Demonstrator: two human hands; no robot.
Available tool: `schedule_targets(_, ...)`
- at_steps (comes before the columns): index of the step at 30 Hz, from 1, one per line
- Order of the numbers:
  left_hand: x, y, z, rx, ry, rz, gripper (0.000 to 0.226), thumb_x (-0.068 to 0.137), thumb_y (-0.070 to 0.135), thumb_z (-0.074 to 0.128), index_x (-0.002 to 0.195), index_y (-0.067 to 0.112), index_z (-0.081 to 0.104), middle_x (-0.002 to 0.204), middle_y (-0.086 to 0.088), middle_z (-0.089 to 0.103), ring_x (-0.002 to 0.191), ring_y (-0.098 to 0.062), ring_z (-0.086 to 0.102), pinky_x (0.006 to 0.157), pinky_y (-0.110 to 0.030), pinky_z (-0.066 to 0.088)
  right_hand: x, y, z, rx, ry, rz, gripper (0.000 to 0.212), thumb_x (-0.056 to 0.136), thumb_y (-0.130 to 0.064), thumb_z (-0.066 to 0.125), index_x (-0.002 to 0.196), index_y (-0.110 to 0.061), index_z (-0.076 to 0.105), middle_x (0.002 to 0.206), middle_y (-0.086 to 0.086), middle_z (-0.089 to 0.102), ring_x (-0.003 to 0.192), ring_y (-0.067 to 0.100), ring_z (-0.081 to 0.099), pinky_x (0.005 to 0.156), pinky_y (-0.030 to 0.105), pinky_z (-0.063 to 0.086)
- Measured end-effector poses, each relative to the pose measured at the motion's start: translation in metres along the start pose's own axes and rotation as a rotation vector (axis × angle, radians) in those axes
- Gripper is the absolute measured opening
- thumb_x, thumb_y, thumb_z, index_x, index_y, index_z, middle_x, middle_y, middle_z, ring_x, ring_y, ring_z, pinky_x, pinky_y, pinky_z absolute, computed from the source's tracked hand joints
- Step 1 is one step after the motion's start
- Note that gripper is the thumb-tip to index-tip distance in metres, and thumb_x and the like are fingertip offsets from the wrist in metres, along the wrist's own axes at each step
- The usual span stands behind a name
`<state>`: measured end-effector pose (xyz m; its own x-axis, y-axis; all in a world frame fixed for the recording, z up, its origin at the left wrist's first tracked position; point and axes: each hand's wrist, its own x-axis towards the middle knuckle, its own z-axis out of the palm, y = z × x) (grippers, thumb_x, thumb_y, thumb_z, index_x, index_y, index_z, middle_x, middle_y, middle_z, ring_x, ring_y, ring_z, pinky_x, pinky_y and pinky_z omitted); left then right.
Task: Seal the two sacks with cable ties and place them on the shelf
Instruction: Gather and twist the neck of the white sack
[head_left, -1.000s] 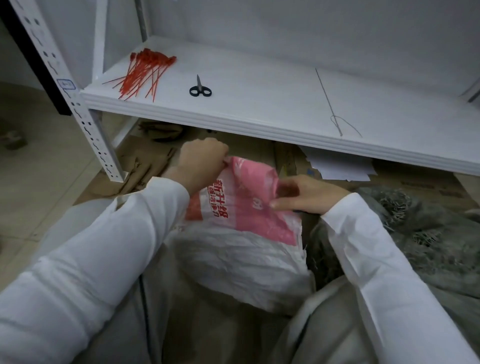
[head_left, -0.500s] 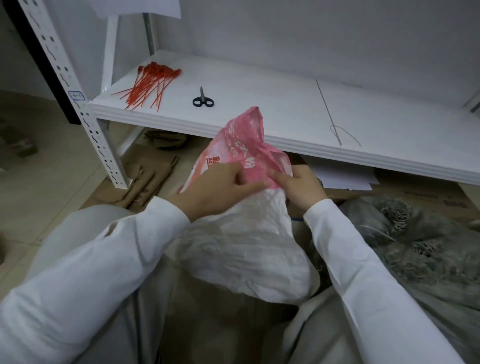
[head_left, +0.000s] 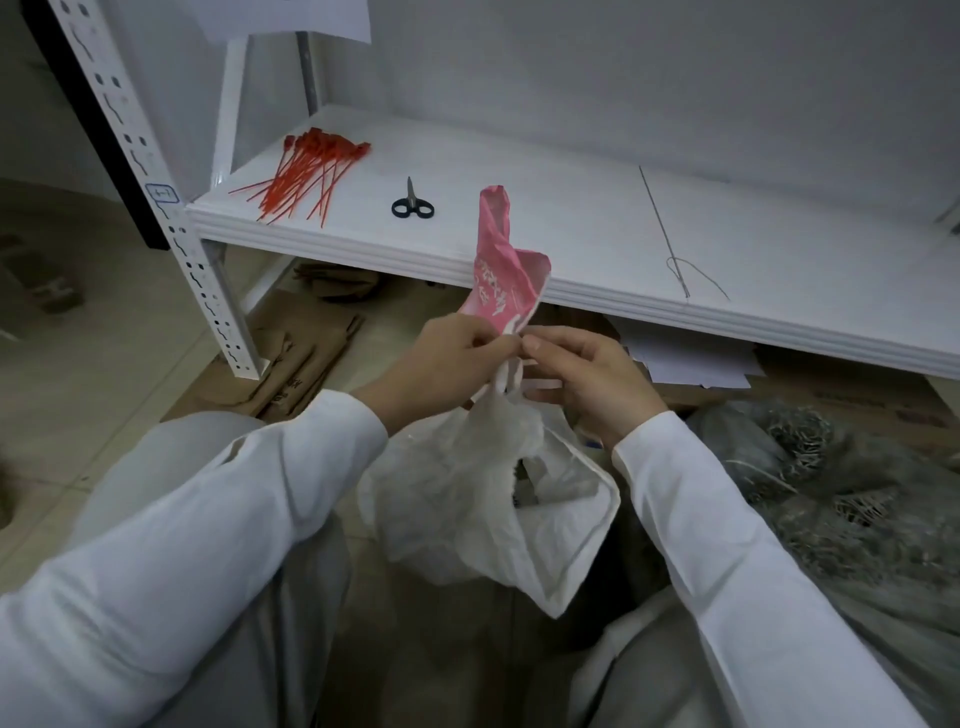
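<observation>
A white woven sack (head_left: 483, 499) with a pink printed top stands between my knees on the floor. Its pink top is gathered into a twisted neck that sticks up in front of the shelf edge. My left hand (head_left: 441, 364) pinches the neck from the left. My right hand (head_left: 587, 379) grips it from the right, fingertips almost touching the left hand's. A second, grey sack (head_left: 841, 499) lies on the floor to my right. A bundle of red cable ties (head_left: 306, 174) lies on the white shelf (head_left: 571, 223) at its left end.
Black-handled scissors (head_left: 412, 203) lie on the shelf right of the ties. A thin wire (head_left: 670, 249) lies further right. A perforated white upright (head_left: 150, 192) stands at the left. Flattened cardboard (head_left: 291, 358) and white papers (head_left: 691, 358) lie under the shelf.
Both hands have gathered the sack's flat pink top into a narrow upright neck and closed in around it. The view has tilted up and the sack has lifted slightly.
</observation>
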<state>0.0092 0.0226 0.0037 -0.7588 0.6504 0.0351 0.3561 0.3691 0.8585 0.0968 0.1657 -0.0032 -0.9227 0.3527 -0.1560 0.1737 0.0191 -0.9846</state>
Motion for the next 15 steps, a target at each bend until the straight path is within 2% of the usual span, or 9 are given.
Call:
schedule_targets(2,0.003,-0.003,-0.002,-0.054,0.014,-0.019,0.034,0.093,0.024,0.052,0.07,0.0,0.059,0.067,-0.006,0.057,0.064,-0.02,0.061,0.053,-0.032,0.058,0.0,0.001,0.002,-0.063,-0.04,0.025,0.041,0.082,-0.026,0.073,0.12,-0.018,0.065,0.108,-0.001,0.072,0.101,0.015,0.069,0.082,0.03,0.056)
schedule_targets(5,0.004,-0.008,-0.003,-0.041,0.049,-0.029,0.03,0.093,0.018,0.051,0.068,0.002,0.051,0.065,-0.003,0.053,0.059,-0.016,0.057,0.048,-0.025,0.053,-0.001,0.003,0.009,-0.192,-0.121,0.03,0.055,0.074,-0.022,0.081,0.125,-0.022,0.061,0.115,-0.008,0.067,0.098,0.009,0.069,0.074,0.022,0.054)
schedule_targets(7,0.006,-0.011,-0.004,-0.027,0.07,-0.024,0.03,0.093,0.021,0.052,0.071,-0.001,0.052,0.069,-0.007,0.055,0.064,-0.019,0.058,0.051,-0.031,0.057,-0.002,0.003,0.01,-0.255,-0.178,0.005,0.058,0.076,-0.014,0.079,0.13,-0.022,0.057,0.119,-0.01,0.065,0.094,0.003,0.069,0.073,0.017,0.053)
schedule_targets(9,0.005,-0.014,-0.005,-0.067,0.069,-0.024,0.032,0.093,0.024,0.055,0.074,-0.002,0.054,0.073,-0.011,0.059,0.068,-0.021,0.061,0.058,-0.038,0.06,-0.005,0.002,0.011,-0.293,-0.195,-0.016,0.057,0.08,-0.01,0.074,0.132,-0.022,0.054,0.118,-0.01,0.063,0.092,0.003,0.069,0.073,0.016,0.053)
schedule_targets(12,0.003,-0.013,-0.006,-0.092,0.029,-0.026,0.037,0.092,0.027,0.059,0.08,-0.008,0.057,0.077,-0.011,0.064,0.07,-0.019,0.065,0.061,-0.038,0.061,-0.004,0.004,0.014,-0.474,-0.142,-0.04,0.052,0.082,-0.011,0.072,0.131,-0.018,0.056,0.12,-0.003,0.064,0.104,0.012,0.065,0.085,0.023,0.054)
schedule_targets(15,0.002,-0.012,-0.004,-0.062,-0.01,-0.036,0.028,0.089,0.015,0.059,0.083,-0.012,0.055,0.076,-0.013,0.06,0.065,-0.009,0.066,0.062,-0.04,0.061,-0.004,0.007,0.016,-0.58,-0.081,-0.062,0.037,0.083,-0.009,0.07,0.119,-0.015,0.063,0.11,0.0,0.069,0.101,0.017,0.064,0.087,0.03,0.052)
